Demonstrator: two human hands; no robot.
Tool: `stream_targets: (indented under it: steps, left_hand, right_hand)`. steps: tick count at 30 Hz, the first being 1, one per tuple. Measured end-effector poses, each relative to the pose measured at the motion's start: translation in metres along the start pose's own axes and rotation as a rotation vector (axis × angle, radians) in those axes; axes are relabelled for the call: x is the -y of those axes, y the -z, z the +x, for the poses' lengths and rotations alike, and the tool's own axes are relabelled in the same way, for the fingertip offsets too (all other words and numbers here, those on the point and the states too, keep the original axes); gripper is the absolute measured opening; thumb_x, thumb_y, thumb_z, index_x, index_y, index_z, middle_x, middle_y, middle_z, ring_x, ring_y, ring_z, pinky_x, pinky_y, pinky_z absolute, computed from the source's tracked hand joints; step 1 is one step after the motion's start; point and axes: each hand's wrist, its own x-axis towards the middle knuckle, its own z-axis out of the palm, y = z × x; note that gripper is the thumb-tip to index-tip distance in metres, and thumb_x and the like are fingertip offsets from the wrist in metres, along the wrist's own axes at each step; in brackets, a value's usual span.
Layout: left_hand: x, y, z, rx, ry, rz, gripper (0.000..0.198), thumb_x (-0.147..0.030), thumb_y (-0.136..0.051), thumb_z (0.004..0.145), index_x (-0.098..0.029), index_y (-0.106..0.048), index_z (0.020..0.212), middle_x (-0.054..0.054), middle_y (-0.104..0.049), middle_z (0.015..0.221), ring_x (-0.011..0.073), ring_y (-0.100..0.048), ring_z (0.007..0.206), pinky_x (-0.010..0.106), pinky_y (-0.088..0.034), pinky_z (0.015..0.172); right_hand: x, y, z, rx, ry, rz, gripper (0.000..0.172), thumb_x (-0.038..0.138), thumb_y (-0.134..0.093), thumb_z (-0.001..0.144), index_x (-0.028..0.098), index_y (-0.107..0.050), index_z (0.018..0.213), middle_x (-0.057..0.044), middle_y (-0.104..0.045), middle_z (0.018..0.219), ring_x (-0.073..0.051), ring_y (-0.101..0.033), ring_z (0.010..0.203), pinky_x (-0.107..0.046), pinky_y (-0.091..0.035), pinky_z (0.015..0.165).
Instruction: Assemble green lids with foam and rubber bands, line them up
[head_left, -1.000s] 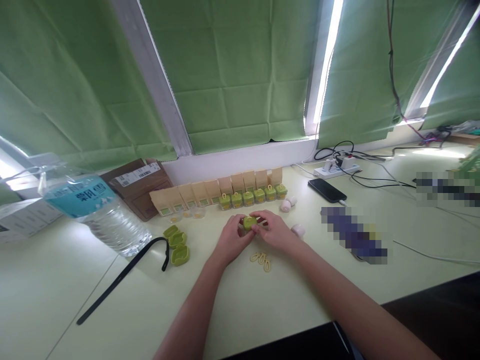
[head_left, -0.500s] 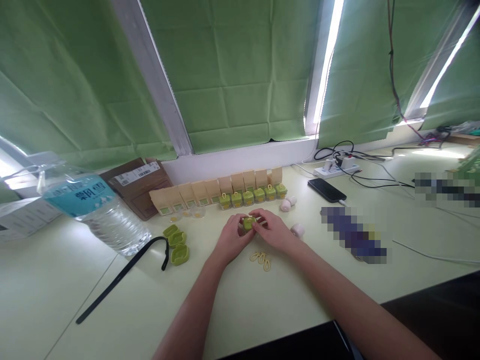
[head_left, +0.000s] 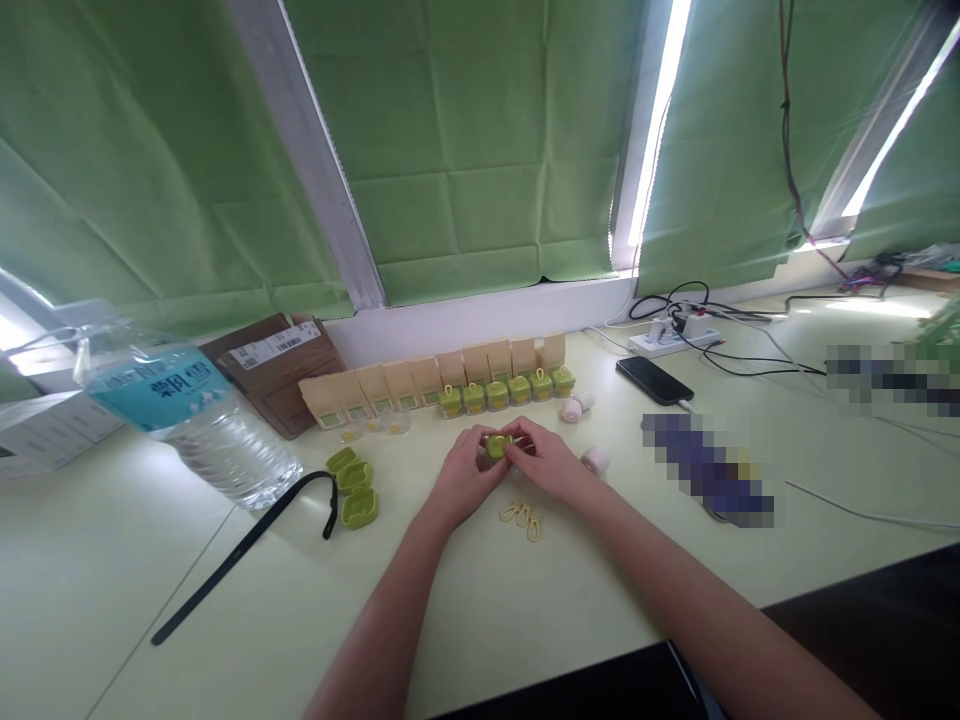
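Note:
Between my two hands is a small green case (head_left: 497, 447), held a little above the white table. My left hand (head_left: 466, 470) grips its left side, and my right hand (head_left: 536, 458) presses it from the right with the thumb at the front. Just below lie several pale yellow loops (head_left: 523, 517). A row of similar green cases (head_left: 496, 396) with yellow loops on top stands behind my hands. To the left are loose green shells (head_left: 360, 507), open side up. Clear round pieces with yellow centres (head_left: 394, 424) lie near the card row.
Tan cards (head_left: 399, 385) stand along the back. On the left are a big water bottle (head_left: 191, 400), a brown carton (head_left: 281, 380) and a black strap (head_left: 240, 560). Pink-white rolls (head_left: 596, 460), a phone (head_left: 654, 380) and a power strip (head_left: 667, 340) lie to the right.

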Motion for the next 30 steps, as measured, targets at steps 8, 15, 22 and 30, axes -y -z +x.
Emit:
stream_targets:
  steps: [8,15,22,30]
  left_hand:
    - [-0.002,0.002,0.000,0.035,0.037,0.000,0.035,-0.047,-0.060,0.084,-0.025,-0.060,0.111,0.003,-0.059,0.098,0.0151,-0.055,0.075,0.029,-0.046,0.068]
    - [-0.005,0.007,0.001,0.082,0.059,-0.006,0.038,-0.049,-0.059,0.085,-0.023,-0.060,0.113,0.004,-0.059,0.098,0.0147,-0.053,0.075,0.028,-0.045,0.068]
    - [0.002,-0.004,-0.001,-0.016,-0.014,0.013,0.035,-0.040,-0.059,0.086,-0.024,-0.058,0.117,0.006,-0.059,0.109,0.0163,-0.057,0.083,0.030,-0.048,0.075]
    - [0.015,0.009,0.006,-0.121,0.100,0.165,0.045,-0.045,-0.060,0.084,-0.022,-0.056,0.123,0.009,-0.055,0.116,0.0183,-0.061,0.087,0.036,-0.049,0.090]
  right_hand:
    - [0.003,-0.003,0.001,0.008,-0.034,0.053,0.014,0.032,-0.053,0.087,0.023,-0.060,0.096,0.000,-0.067,0.092,-0.018,-0.063,0.081,-0.032,-0.049,0.074]
    - [0.003,-0.002,0.001,0.011,-0.020,0.003,0.015,0.033,-0.054,0.088,0.023,-0.060,0.096,-0.003,-0.067,0.092,-0.019,-0.062,0.082,-0.032,-0.049,0.074]
    - [-0.002,-0.003,0.001,0.003,0.000,0.019,0.018,0.032,-0.053,0.090,0.023,-0.061,0.103,-0.004,-0.066,0.101,-0.019,-0.063,0.088,-0.034,-0.051,0.080]
    - [-0.011,-0.003,0.004,-0.032,-0.045,-0.017,0.036,0.038,-0.049,0.094,0.022,-0.053,0.127,-0.010,-0.059,0.119,-0.020,-0.061,0.104,-0.037,-0.050,0.089]
